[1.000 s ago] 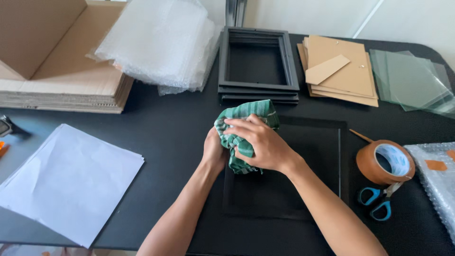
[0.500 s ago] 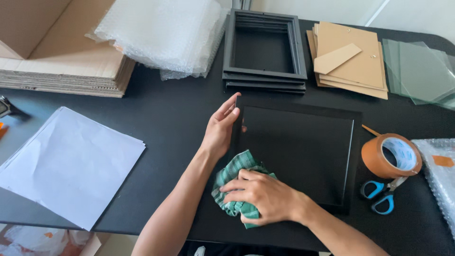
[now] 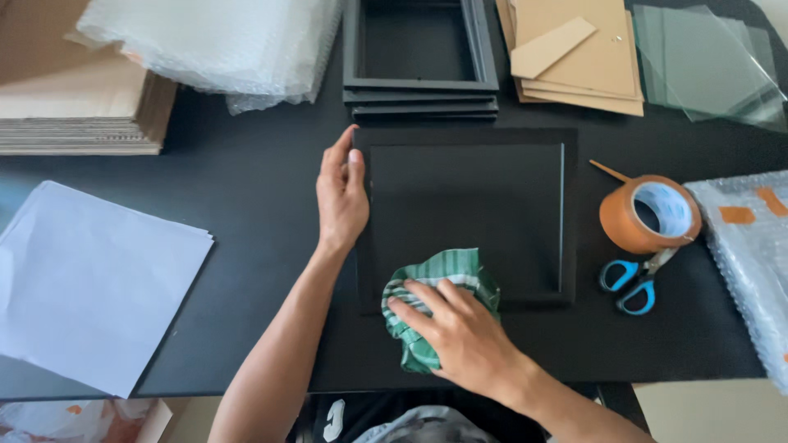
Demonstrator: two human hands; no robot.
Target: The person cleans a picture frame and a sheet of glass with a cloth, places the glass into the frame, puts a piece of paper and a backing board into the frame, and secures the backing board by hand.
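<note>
**Cloth now at the near edge of the frame; left hand flat on its left rail**

Landmark: the black picture frame (image 3: 465,217) lying flat on the counter (image 3: 246,164) before me. All places below are given against it.

Well left of the frame, a sheaf of white paper (image 3: 90,283) lies at the counter's near corner; beyond that, flattened cardboard (image 3: 78,107) under a heap of bubble wrap (image 3: 213,45).

My left hand (image 3: 342,197) rests on the frame's left rail, fingers straight and pressed together, palm down. A second ago both hands were bunched over the cloth near the frame's far edge; the left has since parted from it and settled as a brace.

My right hand (image 3: 460,332) presses the green striped cloth (image 3: 435,299) onto the frame's near edge, fingers spread over the wad. The cloth has travelled from the far side to the near side, so in my judgement the wiping stroke has covered the pane's left part.

Beyond the frame: a stack of empty black frames (image 3: 419,53). Right of it: brown backing boards (image 3: 574,49), glass sheets (image 3: 706,61), a tape roll (image 3: 650,213), blue-handled scissors (image 3: 630,279).
</note>
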